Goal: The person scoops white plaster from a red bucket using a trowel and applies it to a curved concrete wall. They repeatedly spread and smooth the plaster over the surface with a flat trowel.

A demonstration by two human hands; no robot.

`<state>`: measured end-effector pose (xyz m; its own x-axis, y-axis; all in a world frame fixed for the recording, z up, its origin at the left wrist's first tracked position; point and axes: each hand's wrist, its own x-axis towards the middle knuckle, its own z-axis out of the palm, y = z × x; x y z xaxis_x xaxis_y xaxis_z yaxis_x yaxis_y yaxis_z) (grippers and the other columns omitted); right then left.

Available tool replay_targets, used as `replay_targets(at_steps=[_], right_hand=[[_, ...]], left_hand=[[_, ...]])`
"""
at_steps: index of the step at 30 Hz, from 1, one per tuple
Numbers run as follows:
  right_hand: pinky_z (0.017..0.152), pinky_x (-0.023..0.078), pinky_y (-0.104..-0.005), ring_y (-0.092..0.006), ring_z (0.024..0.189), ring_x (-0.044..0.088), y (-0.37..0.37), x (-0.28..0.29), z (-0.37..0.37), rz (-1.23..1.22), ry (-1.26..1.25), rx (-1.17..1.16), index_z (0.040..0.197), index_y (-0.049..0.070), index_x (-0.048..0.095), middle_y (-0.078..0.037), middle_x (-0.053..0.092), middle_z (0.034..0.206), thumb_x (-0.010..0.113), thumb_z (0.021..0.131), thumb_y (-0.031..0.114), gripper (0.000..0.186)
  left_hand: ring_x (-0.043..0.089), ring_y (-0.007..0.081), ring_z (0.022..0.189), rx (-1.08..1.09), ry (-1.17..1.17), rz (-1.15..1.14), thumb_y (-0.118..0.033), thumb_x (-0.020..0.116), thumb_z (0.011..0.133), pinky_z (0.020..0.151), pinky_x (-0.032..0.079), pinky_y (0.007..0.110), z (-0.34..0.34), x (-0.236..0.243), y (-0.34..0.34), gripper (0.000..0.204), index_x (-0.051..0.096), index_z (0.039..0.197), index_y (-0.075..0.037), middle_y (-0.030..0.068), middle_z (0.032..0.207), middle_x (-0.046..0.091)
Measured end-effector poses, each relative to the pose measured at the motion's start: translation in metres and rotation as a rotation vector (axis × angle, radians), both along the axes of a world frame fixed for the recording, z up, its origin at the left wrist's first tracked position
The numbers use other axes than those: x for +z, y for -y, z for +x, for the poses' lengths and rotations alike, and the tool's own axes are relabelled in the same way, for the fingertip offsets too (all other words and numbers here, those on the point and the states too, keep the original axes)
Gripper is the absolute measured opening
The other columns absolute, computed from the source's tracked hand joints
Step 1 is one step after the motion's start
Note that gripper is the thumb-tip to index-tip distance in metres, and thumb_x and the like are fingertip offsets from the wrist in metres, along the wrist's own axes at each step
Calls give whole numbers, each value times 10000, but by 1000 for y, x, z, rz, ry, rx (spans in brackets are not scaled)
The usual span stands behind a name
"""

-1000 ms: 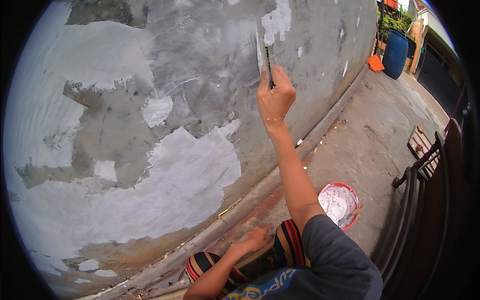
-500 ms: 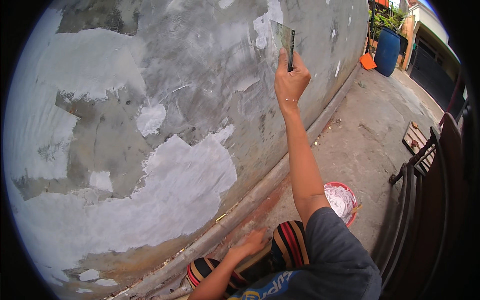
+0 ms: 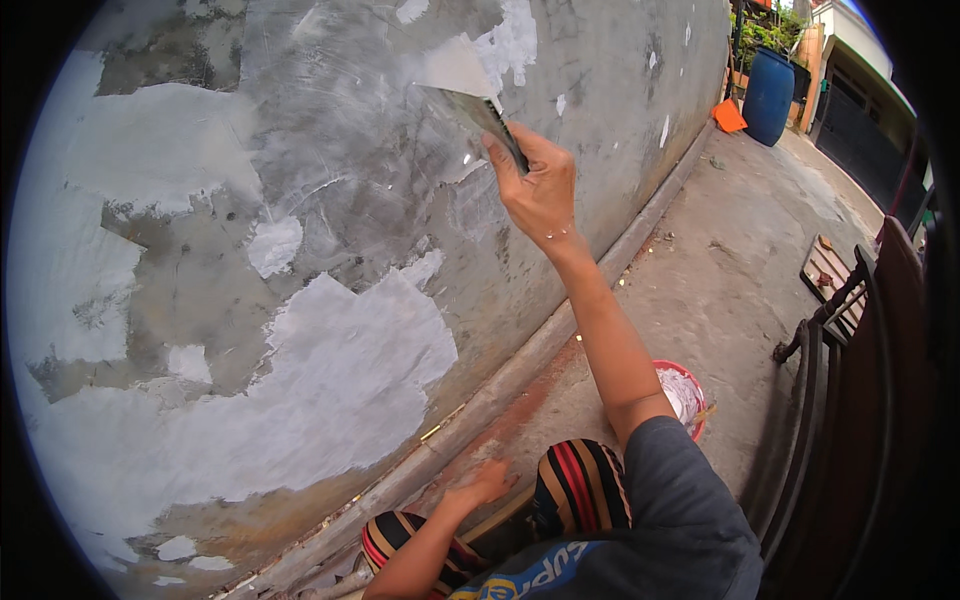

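My right hand (image 3: 540, 186) grips a wide putty knife (image 3: 476, 112), its blade against the grey wall (image 3: 370, 225). Fresh pale filler (image 3: 457, 66) spreads just above the blade's edge. Lower on the wall lies a large patch of white filler (image 3: 350, 350), with smaller patches around it. Down between my knees, my left hand (image 3: 487, 482) hangs with its fingers stretched out, and I see nothing in it. Partly behind my right forearm stands a red bucket (image 3: 701, 388) holding white putty (image 3: 680, 394).
A concrete ledge (image 3: 520, 382) runs along the wall's foot. To the right stand a dark wooden bench (image 3: 850, 400) and a slatted wooden piece (image 3: 833, 283). Farther off are a blue barrel (image 3: 768, 98), an orange dustpan-like object (image 3: 729, 116) and green plants (image 3: 775, 30).
My right hand has moved left and down across the wall, and the putty knife has turned from upright to slanting left. A pale smear now shows above the blade. The left hand stays low.
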<state>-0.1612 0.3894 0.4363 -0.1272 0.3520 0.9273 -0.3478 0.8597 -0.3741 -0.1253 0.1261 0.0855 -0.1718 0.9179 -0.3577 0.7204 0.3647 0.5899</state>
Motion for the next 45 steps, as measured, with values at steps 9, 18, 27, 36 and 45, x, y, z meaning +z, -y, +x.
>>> replay_targets(at_steps=[9, 18, 27, 36, 45], right_hand=[[627, 454, -253, -117, 645, 560, -68, 42, -17, 3, -142, -238, 1075, 48, 719, -67, 681, 752, 661, 928, 194, 215], [627, 507, -294, -207, 779, 670, 7, -13, -24, 297, -80, -194, 1108, 159, 738, -48, 734, 994, 689, 786, -7, 366], [600, 456, -252, -125, 640, 591, -48, 2, 2, -8, -149, -105, 1058, 61, 727, -38, 684, 743, 663, 917, 129, 168], [688, 506, -270, -216, 798, 691, -34, -31, -23, 78, -167, -224, 1081, 98, 733, -64, 730, 931, 675, 857, 53, 235], [657, 479, -268, -151, 738, 648, 3, -60, 0, 10, 5, 18, 1078, 16, 710, -52, 729, 879, 668, 922, 150, 210]], left_hand=[[581, 467, 1098, -14, -117, -88, -390, 530, 952, 947, 455, 546, 4, 48, -1, 484, 523, 1245, -4, 307, 1080, 631], [615, 431, 1087, -87, -182, -119, -377, 515, 960, 931, 484, 525, 11, 39, -1, 462, 526, 1253, -20, 281, 1099, 646], [616, 425, 1090, -33, -227, -222, -394, 510, 964, 925, 488, 525, 15, 69, -8, 461, 524, 1241, -27, 275, 1115, 644], [636, 424, 1050, -39, -245, -154, -380, 519, 958, 899, 505, 512, 17, 65, -2, 442, 533, 1209, -16, 265, 1099, 653], [632, 437, 1043, -27, -253, -179, -369, 522, 956, 898, 504, 504, 15, 60, -2, 444, 524, 1201, 2, 282, 1066, 654]])
